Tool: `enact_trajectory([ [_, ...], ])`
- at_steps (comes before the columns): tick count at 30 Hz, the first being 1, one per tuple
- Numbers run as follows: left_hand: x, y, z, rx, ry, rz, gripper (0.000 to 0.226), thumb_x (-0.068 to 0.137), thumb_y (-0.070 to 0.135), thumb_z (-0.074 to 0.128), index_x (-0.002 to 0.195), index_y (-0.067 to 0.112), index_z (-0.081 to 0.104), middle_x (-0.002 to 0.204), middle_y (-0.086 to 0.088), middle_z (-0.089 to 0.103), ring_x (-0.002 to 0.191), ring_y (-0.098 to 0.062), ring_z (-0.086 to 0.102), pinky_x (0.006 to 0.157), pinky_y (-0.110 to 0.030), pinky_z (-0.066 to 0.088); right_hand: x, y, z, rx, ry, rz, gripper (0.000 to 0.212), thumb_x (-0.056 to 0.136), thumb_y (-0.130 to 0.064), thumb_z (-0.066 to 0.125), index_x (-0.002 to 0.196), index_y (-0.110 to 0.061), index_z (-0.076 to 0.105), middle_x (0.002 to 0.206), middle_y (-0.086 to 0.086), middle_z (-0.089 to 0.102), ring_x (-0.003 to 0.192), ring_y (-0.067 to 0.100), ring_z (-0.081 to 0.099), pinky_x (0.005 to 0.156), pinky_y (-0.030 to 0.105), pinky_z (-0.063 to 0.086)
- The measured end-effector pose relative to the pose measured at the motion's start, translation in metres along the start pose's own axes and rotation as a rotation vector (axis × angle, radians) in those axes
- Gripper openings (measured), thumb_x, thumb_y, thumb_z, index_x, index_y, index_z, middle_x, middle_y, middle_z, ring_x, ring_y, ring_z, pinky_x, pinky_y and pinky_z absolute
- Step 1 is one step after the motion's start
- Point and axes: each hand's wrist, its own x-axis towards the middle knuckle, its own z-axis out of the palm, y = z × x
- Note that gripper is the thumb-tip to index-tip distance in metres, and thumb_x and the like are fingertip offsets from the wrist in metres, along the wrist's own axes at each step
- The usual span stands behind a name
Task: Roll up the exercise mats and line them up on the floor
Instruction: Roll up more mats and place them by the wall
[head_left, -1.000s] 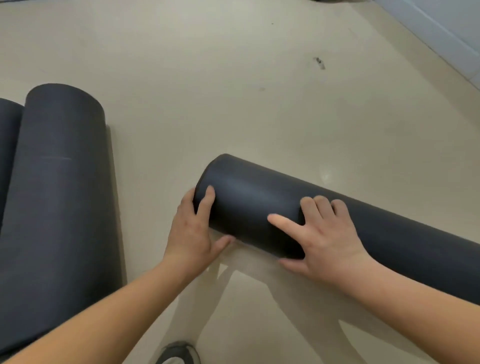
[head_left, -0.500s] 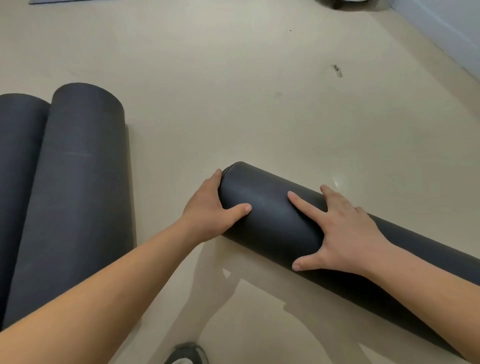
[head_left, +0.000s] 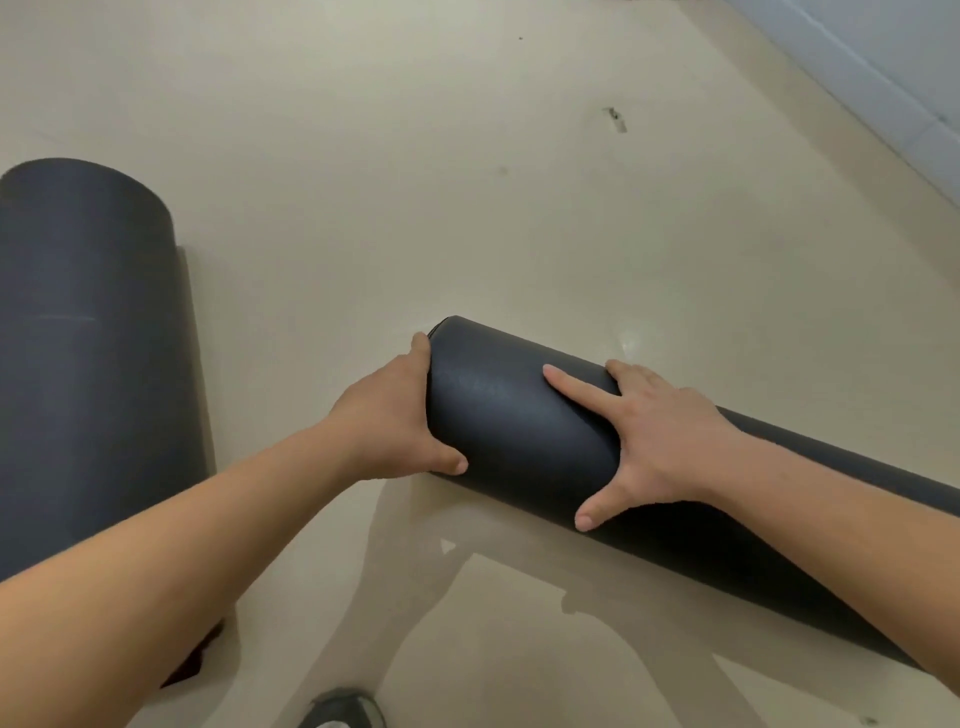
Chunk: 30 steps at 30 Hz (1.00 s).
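– Two hands were on the loose roll (head_left: 519, 415), which lay on the floor (head_left: 467, 208) just right of centre, toward 3 o'clock. Its long axis ran from about 10 o'clock down to 4 o'clock and out of shot.

– ok, and what was each hand doing?

– Left hand (head_left: 395, 415) was cupped over the 10 o'clock end, thumb hooked on the near side, so gripping it. Right hand (head_left: 660, 447) sat further along toward 4 o'clock, fingers straight and splayed, pressing flat on top, not clasping.

– and the parked roll (head_left: 88, 338)?

– Out at 9 o'clock, well apart, lying roughly 12-to-6. So the loose one sat skewed to it. My guess: it needed shifting toward 9 o'clock, with its 4 o'clock end swung toward 6 until the axes matched. The left hand was nearer that gap, so it'd probably lead.
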Motion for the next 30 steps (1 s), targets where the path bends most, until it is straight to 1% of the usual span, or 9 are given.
enact_trajectory([
  [2, 0.003, 0.009, 0.007, 0.084, 0.016, 0.029, 0.142, 0.061, 0.054, 0.093, 0.164, 0.032, -0.002, 0.135, 0.007, 0.054, 0.115, -0.023, 0.059, 0.089, -0.039, 0.054, -0.006, 0.014, -0.004, -0.009, -0.038, 0.01, 0.147, 0.045, -0.092, 0.075, 0.141, -0.068, -0.033, 0.164, 0.009, 0.017, 0.15, 0.033, 0.024, 0.108, 0.05, 0.045],
  [5, 0.014, 0.034, 0.023, 0.114, 0.019, 0.102, 0.143, 0.066, 0.055, 0.092, 0.164, 0.039, -0.011, 0.147, 0.003, 0.048, 0.125, -0.026, 0.056, 0.098, -0.043, 0.053, -0.03, 0.048, 0.004, -0.022, -0.022, 0.064, 0.143, 0.049, -0.094, 0.072, 0.143, -0.066, -0.032, 0.16, 0.008, 0.025, 0.146, 0.031, 0.031, 0.105, 0.045, 0.048],
  [7, 0.026, 0.054, 0.03, 0.138, 0.003, 0.145, 0.142, 0.067, 0.057, 0.09, 0.163, 0.04, -0.013, 0.15, 0.002, 0.044, 0.127, -0.027, 0.055, 0.1, -0.045, 0.053, -0.053, 0.076, 0.016, -0.034, -0.015, 0.109, 0.142, 0.05, -0.093, 0.072, 0.144, -0.065, -0.032, 0.164, 0.008, 0.02, 0.149, 0.031, 0.029, 0.108, 0.045, 0.045],
  [13, 0.058, 0.13, 0.05, 0.311, -0.028, 0.26, 0.14, 0.068, 0.063, 0.088, 0.163, 0.037, -0.012, 0.15, -0.001, 0.043, 0.128, -0.029, 0.054, 0.097, -0.046, 0.054, -0.104, 0.14, 0.049, 0.095, 0.025, 0.283, 0.142, 0.049, -0.087, 0.077, 0.142, -0.07, -0.029, 0.168, 0.008, 0.009, 0.154, 0.031, 0.02, 0.114, 0.049, 0.041],
  [15, 0.063, 0.154, 0.058, 0.407, -0.009, 0.299, 0.139, 0.069, 0.066, 0.086, 0.164, 0.032, -0.009, 0.15, -0.003, 0.04, 0.132, -0.029, 0.048, 0.097, -0.045, 0.053, -0.116, 0.152, 0.06, 0.13, 0.048, 0.317, 0.144, 0.048, -0.086, 0.078, 0.142, -0.069, -0.03, 0.169, 0.007, 0.006, 0.155, 0.031, 0.016, 0.116, 0.05, 0.039],
  [18, 0.067, 0.192, 0.068, 0.531, 0.025, 0.373, 0.133, 0.071, 0.064, 0.086, 0.165, 0.026, 0.001, 0.158, -0.006, 0.029, 0.141, -0.03, 0.033, 0.103, -0.043, 0.05, -0.139, 0.17, 0.075, 0.147, 0.067, 0.379, 0.149, 0.047, -0.084, 0.08, 0.142, -0.066, -0.034, 0.169, 0.007, 0.002, 0.156, 0.031, 0.012, 0.119, 0.054, 0.033],
  [20, 0.069, 0.219, 0.075, 0.589, 0.011, 0.423, 0.127, 0.074, 0.06, 0.085, 0.165, 0.031, 0.002, 0.157, -0.009, 0.029, 0.141, -0.032, 0.03, 0.105, -0.044, 0.05, -0.15, 0.181, 0.084, 0.164, 0.075, 0.409, 0.148, 0.05, -0.082, 0.08, 0.143, -0.064, -0.034, 0.169, 0.006, 0.001, 0.156, 0.032, 0.01, 0.119, 0.056, 0.031],
  [24, 0.069, 0.272, 0.096, 0.674, -0.04, 0.526, 0.113, 0.085, 0.057, 0.078, 0.163, 0.045, -0.004, 0.156, -0.013, 0.027, 0.138, -0.033, 0.031, 0.102, -0.042, 0.048, -0.176, 0.214, 0.101, 0.226, 0.092, 0.464, 0.147, 0.054, -0.077, 0.082, 0.144, -0.063, -0.032, 0.169, 0.007, 0.0, 0.156, 0.033, 0.01, 0.119, 0.059, 0.03],
  [30, 0.057, 0.363, 0.154, 0.772, -0.078, 0.672, 0.111, 0.09, 0.06, 0.07, 0.163, 0.044, -0.011, 0.158, -0.018, 0.022, 0.137, -0.034, 0.034, 0.102, -0.041, 0.048, -0.247, 0.271, 0.144, 0.321, 0.083, 0.592, 0.145, 0.059, -0.07, 0.085, 0.145, -0.063, -0.032, 0.171, 0.005, -0.006, 0.158, 0.032, 0.003, 0.124, 0.062, 0.018],
])
